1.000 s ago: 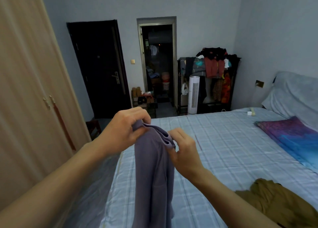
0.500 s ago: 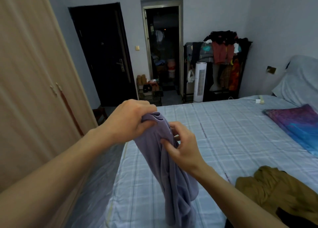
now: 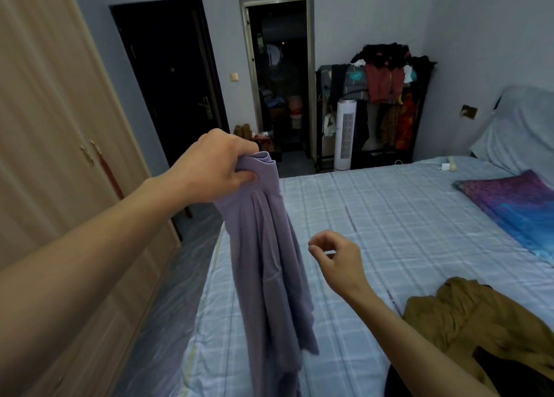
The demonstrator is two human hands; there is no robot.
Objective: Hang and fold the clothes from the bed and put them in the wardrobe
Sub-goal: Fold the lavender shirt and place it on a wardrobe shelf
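The left hand [image 3: 218,165] grips the bunched top of the purple top [image 3: 269,261], fingers and thumb curled tight round the gathered edge. The cloth hangs from that fist over the near left edge of the bed [image 3: 404,216]. Its long axis runs almost straight down, leaning a little right, and its lower end runs out of the bottom of the view.

The right hand [image 3: 335,258] hovers just to the right of the cloth at about mid-length. It is clear of the cloth and holds nothing; the fingers are loosely curled, with thumb and forefinger close but empty. It is the nearer hand to the hanging edge, so any spreading or folding probably starts with it reaching left. The wardrobe [image 3: 45,126] stands on the left, beside the holding arm, with its doors closed.

Half a second ago both hands were on the cloth, the right one pinching it just under the left. Now the right has let go and sunk lower and rightward (the left alone carries the weight). A brown garment [image 3: 464,315] lies on the bed beyond the right forearm.
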